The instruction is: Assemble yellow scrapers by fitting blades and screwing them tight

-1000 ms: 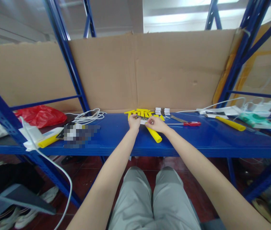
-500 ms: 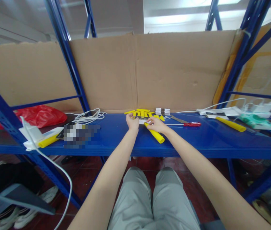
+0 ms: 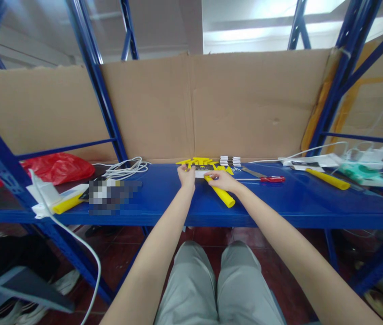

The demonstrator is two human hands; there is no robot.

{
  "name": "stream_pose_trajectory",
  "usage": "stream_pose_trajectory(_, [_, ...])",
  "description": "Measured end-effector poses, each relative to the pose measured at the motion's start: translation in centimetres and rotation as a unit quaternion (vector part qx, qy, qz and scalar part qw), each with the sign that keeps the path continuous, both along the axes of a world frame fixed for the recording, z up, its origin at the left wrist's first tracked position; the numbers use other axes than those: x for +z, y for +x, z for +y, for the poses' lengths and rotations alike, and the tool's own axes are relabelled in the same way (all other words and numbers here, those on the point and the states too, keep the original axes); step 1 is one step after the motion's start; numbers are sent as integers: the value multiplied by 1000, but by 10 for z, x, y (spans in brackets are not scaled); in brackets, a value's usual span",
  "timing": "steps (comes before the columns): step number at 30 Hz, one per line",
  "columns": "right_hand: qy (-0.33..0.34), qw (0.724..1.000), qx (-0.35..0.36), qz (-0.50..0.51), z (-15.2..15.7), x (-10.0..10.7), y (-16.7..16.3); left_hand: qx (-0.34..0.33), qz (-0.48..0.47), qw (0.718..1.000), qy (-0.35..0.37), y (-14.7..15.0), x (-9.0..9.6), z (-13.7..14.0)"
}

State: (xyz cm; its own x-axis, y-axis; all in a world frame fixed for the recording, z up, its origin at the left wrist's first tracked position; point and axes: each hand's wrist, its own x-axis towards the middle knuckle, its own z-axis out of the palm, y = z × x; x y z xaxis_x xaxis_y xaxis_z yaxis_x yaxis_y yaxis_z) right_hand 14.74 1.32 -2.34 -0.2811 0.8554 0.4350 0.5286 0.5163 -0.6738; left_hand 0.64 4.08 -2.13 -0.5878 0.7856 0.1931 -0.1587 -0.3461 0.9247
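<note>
Between my hands is a small black-and-white card, lying at the upper end of a yellow tubular handle. My left hand is closed on the card's left edge. The fingers of my right hand are closed around the upper end of the handle, close to the card's right side. The handle slants down to the right toward the shelf's front edge. Whether the card and handle are joined is hidden by my fingers. Just behind my hands lie several small yellow pieces.
White-and-dark stacked strips stand behind my right hand. A red-handled screwdriver and a flat blade lie right of it. Farther right is another yellow handle. Leftward are a coiled white cable and a red bag.
The view has tilted slightly. More of the card's white face shows between my hands, and the handle's lower end has shifted a little to the right.
</note>
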Motion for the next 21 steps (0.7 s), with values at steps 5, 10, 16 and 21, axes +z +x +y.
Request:
stream_pose_trajectory(5, [-24,998,-11,55,5,6,8,-13,24,999,22,3,-2,2])
stream_pose_trajectory(10, [-33,992,-71,102,18,38,48,-18,26,999,22,6,0,-1])
stream_pose_trajectory(16, [22,958,-279,64,25,94,148,-51,109,992,48,12,-3,-7])
stream_pose_trajectory(21, [25,881,-469,-62,19,98,239,-68,348,920,167,20,-11,-22])
